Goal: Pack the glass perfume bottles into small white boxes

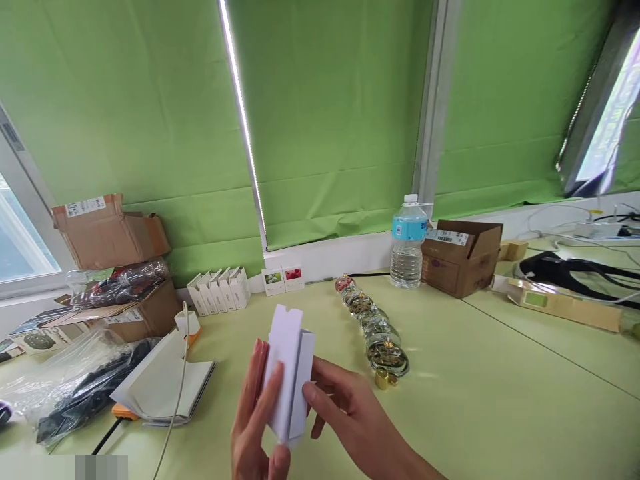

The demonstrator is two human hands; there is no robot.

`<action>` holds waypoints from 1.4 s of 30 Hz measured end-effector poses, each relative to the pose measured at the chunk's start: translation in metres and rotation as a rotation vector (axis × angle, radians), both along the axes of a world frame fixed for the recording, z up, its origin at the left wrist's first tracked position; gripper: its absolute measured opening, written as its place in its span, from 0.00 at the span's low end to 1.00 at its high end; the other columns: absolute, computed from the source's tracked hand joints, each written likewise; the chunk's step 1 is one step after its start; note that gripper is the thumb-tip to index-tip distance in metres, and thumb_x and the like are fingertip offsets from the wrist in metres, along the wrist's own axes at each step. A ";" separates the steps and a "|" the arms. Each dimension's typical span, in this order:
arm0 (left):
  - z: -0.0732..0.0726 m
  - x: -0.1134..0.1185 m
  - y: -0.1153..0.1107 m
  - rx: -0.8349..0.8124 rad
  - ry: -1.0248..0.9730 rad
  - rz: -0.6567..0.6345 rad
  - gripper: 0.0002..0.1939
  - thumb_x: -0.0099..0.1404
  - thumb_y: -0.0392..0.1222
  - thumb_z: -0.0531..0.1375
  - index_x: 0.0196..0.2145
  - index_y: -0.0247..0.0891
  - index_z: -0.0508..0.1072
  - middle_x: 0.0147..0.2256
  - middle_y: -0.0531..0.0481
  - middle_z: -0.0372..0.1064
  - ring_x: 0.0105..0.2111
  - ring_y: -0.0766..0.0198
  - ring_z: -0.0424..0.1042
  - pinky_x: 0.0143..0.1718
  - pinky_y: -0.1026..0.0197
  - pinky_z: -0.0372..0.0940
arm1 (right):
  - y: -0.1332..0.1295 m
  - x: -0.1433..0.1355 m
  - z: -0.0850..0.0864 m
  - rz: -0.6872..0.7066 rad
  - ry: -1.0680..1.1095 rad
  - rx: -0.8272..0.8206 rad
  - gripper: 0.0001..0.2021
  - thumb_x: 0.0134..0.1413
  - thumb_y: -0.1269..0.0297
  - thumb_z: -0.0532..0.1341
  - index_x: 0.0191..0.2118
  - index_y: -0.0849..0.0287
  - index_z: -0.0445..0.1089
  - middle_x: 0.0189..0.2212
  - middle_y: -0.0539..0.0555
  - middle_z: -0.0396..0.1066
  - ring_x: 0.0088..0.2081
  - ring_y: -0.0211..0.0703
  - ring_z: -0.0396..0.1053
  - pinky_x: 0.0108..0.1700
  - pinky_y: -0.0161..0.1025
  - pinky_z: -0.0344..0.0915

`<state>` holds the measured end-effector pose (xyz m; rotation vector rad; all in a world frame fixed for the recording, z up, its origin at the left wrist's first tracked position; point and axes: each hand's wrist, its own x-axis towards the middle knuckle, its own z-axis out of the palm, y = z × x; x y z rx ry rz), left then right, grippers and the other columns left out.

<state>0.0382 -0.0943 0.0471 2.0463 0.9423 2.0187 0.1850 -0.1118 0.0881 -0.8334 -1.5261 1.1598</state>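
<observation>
Above the near part of the table, a small white cardboard box (284, 367) is held upright and slightly tilted, with a notch in its top edge. My left hand (255, 420) is wrapped round its left side, thumb across the front. On the right, my right hand (357, 417) pinches a narrower white panel or second part of the box, its thumb in front and the other fingers partly hidden behind. Beyond my hands, a line of shiny round clear ornaments with gold parts (377, 328) lies on the table. Similar white boxes (220, 292) stand in a row at the back.
Two small boxes with green (273, 281) and red (294, 279) pictures stand by the wall. A water bottle (407, 250) is beside a brown carton (460, 260). Left are stacked cartons (110, 233), plastic bags (80, 387), white paper (160, 380) and a cable (179, 387).
</observation>
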 end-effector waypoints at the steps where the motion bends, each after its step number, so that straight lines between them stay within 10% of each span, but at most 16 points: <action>1: -0.001 0.000 0.000 0.010 0.030 -0.010 0.32 0.64 0.65 0.43 0.55 0.47 0.69 0.63 0.46 0.54 0.61 0.46 0.56 0.58 0.47 0.60 | 0.000 0.000 0.000 0.001 0.004 0.003 0.21 0.61 0.49 0.54 0.53 0.54 0.68 0.36 0.54 0.70 0.34 0.41 0.69 0.30 0.36 0.71; 11: -0.001 -0.003 0.003 0.018 0.098 0.115 0.20 0.61 0.36 0.58 0.52 0.48 0.71 0.63 0.48 0.54 0.61 0.50 0.58 0.54 0.50 0.65 | -0.003 0.001 0.001 0.023 0.033 -0.009 0.21 0.59 0.48 0.56 0.51 0.55 0.70 0.35 0.54 0.70 0.33 0.40 0.67 0.28 0.34 0.68; 28: -0.004 -0.009 0.003 -0.009 0.194 -0.112 0.35 0.58 0.45 0.62 0.61 0.39 0.56 0.64 0.35 0.49 0.63 0.43 0.50 0.57 0.41 0.59 | 0.016 0.020 0.004 -0.061 0.177 -0.079 0.21 0.58 0.53 0.58 0.52 0.60 0.68 0.30 0.53 0.71 0.27 0.37 0.67 0.25 0.33 0.66; 42: 0.002 -0.016 0.008 0.013 0.215 0.038 0.37 0.54 0.41 0.68 0.59 0.49 0.58 0.62 0.45 0.55 0.61 0.50 0.58 0.56 0.50 0.63 | 0.018 0.026 0.005 0.092 0.255 -0.085 0.17 0.59 0.58 0.59 0.50 0.61 0.72 0.34 0.56 0.74 0.36 0.42 0.70 0.33 0.36 0.68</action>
